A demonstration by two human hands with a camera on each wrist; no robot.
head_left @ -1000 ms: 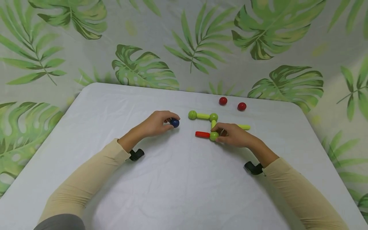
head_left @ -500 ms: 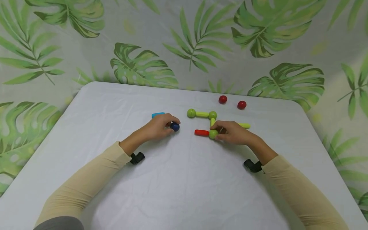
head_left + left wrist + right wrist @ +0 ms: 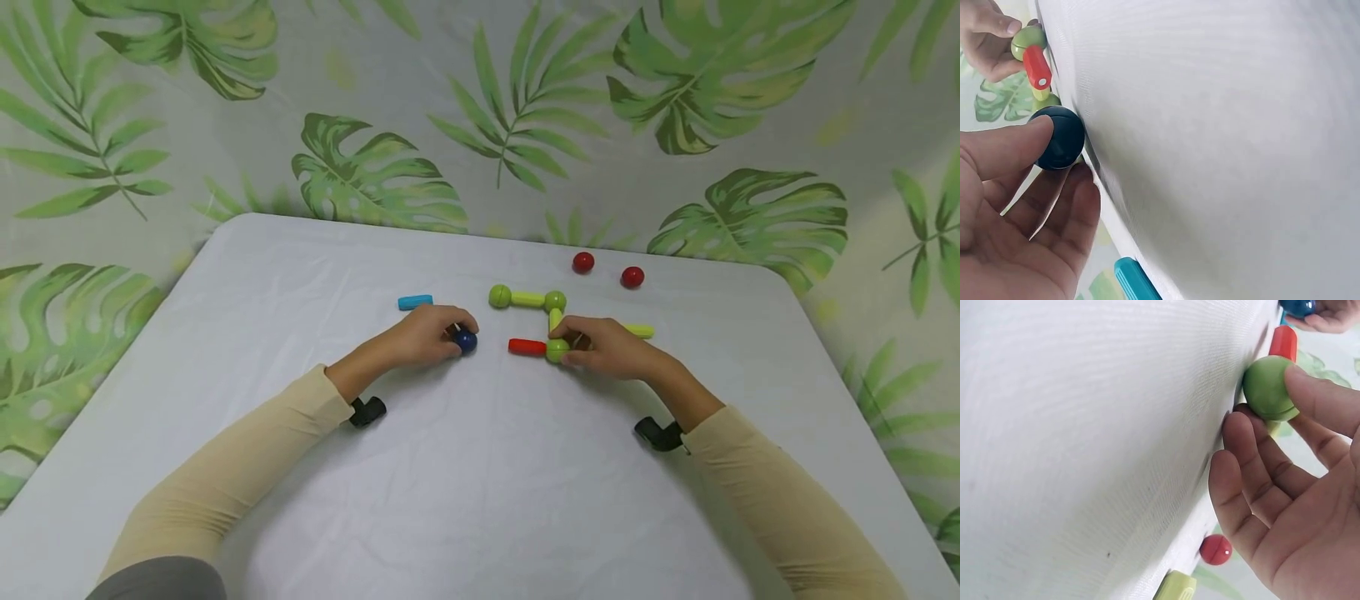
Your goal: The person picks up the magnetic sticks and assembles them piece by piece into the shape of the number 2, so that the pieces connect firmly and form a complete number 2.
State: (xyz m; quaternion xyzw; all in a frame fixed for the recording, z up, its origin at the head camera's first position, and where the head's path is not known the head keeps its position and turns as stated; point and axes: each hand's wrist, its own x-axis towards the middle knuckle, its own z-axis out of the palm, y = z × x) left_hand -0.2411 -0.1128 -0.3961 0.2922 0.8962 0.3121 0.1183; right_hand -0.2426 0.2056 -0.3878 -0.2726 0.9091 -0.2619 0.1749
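Note:
Between thumb and fingers, my left hand (image 3: 426, 336) pinches a dark blue ball (image 3: 1063, 137) just left of the red rod's free end. My right hand (image 3: 611, 348) grips a green ball (image 3: 1269, 387) at the near corner of a joined shape. From that ball a red rod (image 3: 527, 347) points left toward the blue ball, with a gap between them. A yellow-green rod (image 3: 555, 320) runs back to a second green ball (image 3: 555, 301). Another yellow-green rod (image 3: 528, 299) links that one to a third green ball (image 3: 500, 296).
A light blue rod (image 3: 416, 302) lies behind my left hand. Two red balls, one left (image 3: 583, 262) and one right (image 3: 633, 277), sit near the table's back edge. A loose yellow-green rod (image 3: 638, 331) lies behind my right hand. Leaf-patterned cloth hangs beyond the white table (image 3: 465, 500).
My left hand has moved right and nearer with the blue ball, toward the red rod, uncovering the light blue rod. My right hand stays on the green ball.

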